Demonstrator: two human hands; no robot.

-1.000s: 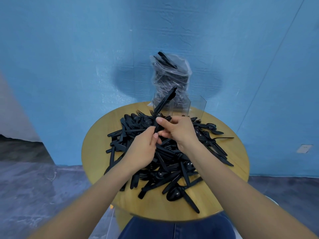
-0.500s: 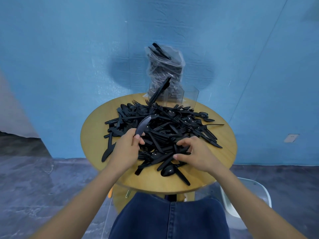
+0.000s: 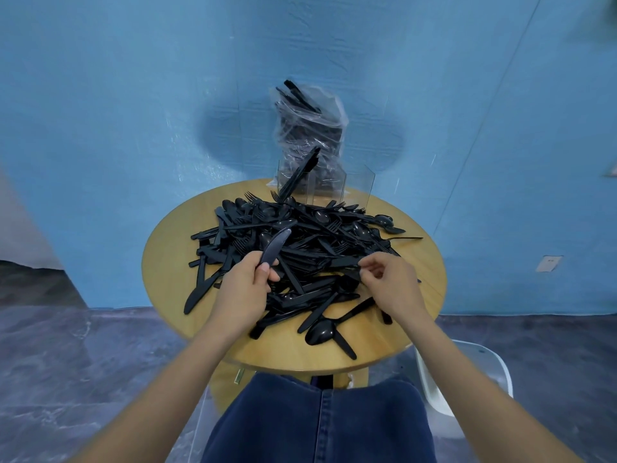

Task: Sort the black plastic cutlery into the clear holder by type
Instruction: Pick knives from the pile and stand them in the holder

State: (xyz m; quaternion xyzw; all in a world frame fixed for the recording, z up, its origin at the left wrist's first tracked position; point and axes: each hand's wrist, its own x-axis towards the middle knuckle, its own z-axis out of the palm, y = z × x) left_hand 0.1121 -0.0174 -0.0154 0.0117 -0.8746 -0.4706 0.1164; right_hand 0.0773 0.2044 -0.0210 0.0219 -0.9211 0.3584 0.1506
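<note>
A large heap of black plastic cutlery [image 3: 310, 242] covers the round wooden table [image 3: 167, 259]. My left hand [image 3: 243, 289] grips a black knife [image 3: 275, 245] by its handle, blade pointing up and away over the heap. My right hand [image 3: 387, 282] hovers at the heap's right side, its fingertips pinching a black piece in the pile [image 3: 344, 262]. The clear holder [image 3: 334, 183] stands at the table's far edge, with several black knives [image 3: 300, 172] leaning in its left compartment.
A clear plastic bag [image 3: 310, 128] stuffed with more black cutlery stands behind the holder against the blue wall. A black spoon [image 3: 322, 330] lies near the table's front edge. A white chair [image 3: 467, 372] is at the lower right, my blue-trousered lap below.
My right hand has drawn back from the holder to the heap's right side and now pinches a piece there. My left hand has lifted a knife from the pile and keeps it raised.
</note>
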